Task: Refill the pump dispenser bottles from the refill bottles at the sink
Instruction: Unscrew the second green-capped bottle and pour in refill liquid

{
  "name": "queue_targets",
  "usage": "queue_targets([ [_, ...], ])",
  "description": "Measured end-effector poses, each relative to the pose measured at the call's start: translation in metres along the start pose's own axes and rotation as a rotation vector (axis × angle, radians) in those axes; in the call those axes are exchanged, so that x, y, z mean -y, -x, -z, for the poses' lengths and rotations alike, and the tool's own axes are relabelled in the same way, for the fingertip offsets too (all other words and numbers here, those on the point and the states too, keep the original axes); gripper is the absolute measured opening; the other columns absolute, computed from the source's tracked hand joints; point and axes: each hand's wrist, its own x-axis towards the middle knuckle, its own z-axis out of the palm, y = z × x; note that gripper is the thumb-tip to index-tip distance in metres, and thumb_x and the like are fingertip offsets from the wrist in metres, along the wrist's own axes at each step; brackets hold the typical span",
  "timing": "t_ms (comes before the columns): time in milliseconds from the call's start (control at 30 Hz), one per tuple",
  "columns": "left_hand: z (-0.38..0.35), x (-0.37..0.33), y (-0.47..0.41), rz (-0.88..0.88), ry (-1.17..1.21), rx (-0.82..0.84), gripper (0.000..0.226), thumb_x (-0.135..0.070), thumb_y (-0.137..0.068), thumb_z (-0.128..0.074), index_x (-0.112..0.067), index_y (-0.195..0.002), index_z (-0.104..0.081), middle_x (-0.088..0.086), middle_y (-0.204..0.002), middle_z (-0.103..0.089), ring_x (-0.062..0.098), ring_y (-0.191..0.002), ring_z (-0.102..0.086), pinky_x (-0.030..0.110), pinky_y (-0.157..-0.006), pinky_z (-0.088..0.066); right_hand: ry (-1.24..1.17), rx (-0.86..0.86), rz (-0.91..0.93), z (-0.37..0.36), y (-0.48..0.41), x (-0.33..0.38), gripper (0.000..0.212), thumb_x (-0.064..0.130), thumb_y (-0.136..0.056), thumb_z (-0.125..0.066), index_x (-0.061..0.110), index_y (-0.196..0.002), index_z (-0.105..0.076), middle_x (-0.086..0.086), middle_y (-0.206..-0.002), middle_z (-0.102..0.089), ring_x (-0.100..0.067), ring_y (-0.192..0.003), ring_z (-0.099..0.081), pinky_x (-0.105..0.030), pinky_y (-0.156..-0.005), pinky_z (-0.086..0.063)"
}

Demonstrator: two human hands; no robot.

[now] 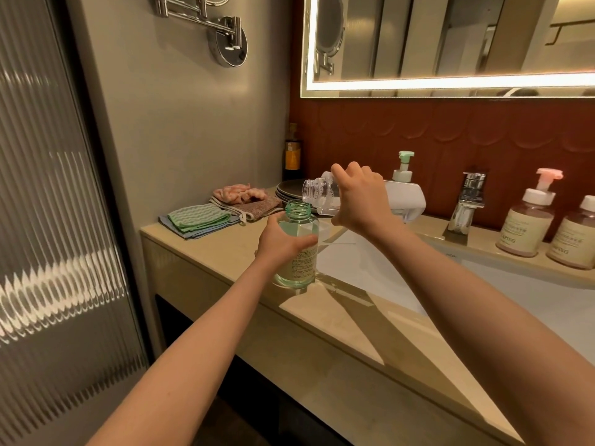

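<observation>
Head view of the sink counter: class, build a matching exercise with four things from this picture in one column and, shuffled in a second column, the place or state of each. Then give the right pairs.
Column one
1. green bottle
2. clear refill bottle
3. pink-pump bottle
4. green cloth

Column two
A. folded, lying on the counter at the left
B. tipped nearly level, gripped by the right hand
C. standing upright, right of the tap
D. upright, uncapped, held by the left hand

Pairs: 1-D, 2-B, 3-C, 4-A
</observation>
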Motion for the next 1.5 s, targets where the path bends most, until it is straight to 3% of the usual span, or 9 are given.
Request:
queue_targets([
  [600,0.0005,-0.0021,0.0008,0.011,-0.006,-0.003,0.083,-0.024,-0.069,-0.08,-0.01,-0.137,-0.033,0.009,-0.13,-0.051,0.024,-0.115,-0.051,0.039,-0.096,-0.045,0.083,-0.004,0.03,0.0061,0.0001,0.0012,0.074,0.021,-0.073,-0.075,0.017,-0.135,-0.035,-0.01,-0.123,-0.045,-0.027,-0.109,-0.044,-0.041,-0.095,-0.032],
  [933,0.001,-0.0029,0.0014,0.007,-0.022,0.001,0.084,-0.025,-0.07,-0.079,-0.01,-0.138,-0.032,0.01,-0.132,-0.049,0.025,-0.117,-0.05,0.039,-0.096,-0.045,0.095,-0.054,0.05,0.0057,-0.0014,0.0018,0.067,0.013,-0.071,-0.074,0.015,-0.129,-0.041,-0.011,-0.119,-0.048,-0.028,-0.104,-0.046,-0.042,-0.095,-0.033],
  [1500,0.0006,-0.0007,0.0003,0.01,-0.002,0.0,0.082,-0.025,-0.07,-0.08,-0.011,-0.137,-0.034,0.01,-0.13,-0.051,0.025,-0.116,-0.05,0.036,-0.092,-0.044,0.079,-0.029,0.04,0.0034,-0.0023,0.002,0.071,0.017,-0.072,-0.074,0.015,-0.133,-0.037,-0.01,-0.121,-0.046,-0.028,-0.107,-0.045,-0.043,-0.096,-0.033],
])
